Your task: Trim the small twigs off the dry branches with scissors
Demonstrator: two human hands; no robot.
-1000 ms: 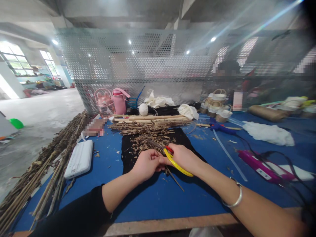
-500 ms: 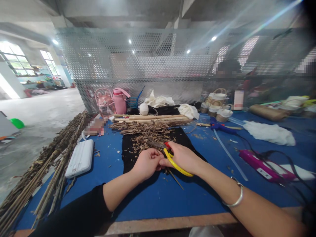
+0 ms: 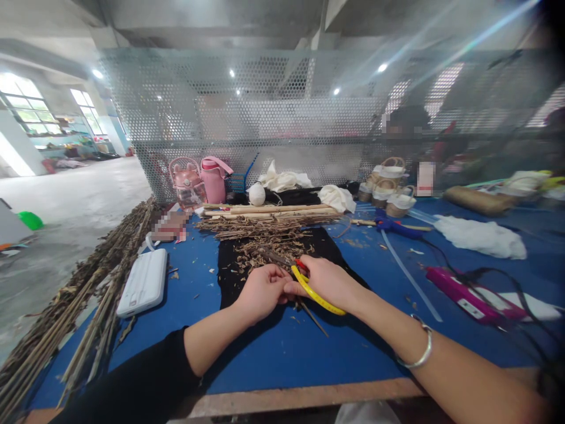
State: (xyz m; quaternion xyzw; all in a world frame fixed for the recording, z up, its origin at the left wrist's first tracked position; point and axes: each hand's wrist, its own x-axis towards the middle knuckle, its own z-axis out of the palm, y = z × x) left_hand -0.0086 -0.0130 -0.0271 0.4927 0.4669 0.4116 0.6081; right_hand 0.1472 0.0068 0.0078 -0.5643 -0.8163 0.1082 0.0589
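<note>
My right hand point(image 3: 329, 282) is wrapped round pruning shears point(image 3: 318, 297) with yellow and red grips. Their dark blades point left over a litter of dry brown leaf bits. Close beside it, my left hand point(image 3: 263, 293) is closed in a pinch, its fingertips almost meeting my right thumb. A thin dried stem point(image 3: 315, 319) runs out from beneath the fingers toward the table's front edge; its upper part is hidden by the hands. Under both hands lies a black cloth point(image 3: 229, 291), strewn with dried leaf scraps point(image 3: 253, 250).
Dried stalks point(image 3: 101, 300) lie along the left side, beside a white power bank point(image 3: 143, 282). More cut stems point(image 3: 269, 224) lie behind the cloth. To the right are a blue glue gun point(image 3: 399, 228) and a magenta power strip point(image 3: 474, 297). A perforated metal screen point(image 3: 265, 126) closes off the back.
Both hands stay almost where they were, with the shears and stem in the same place. The shear blades look slightly closer together now.
</note>
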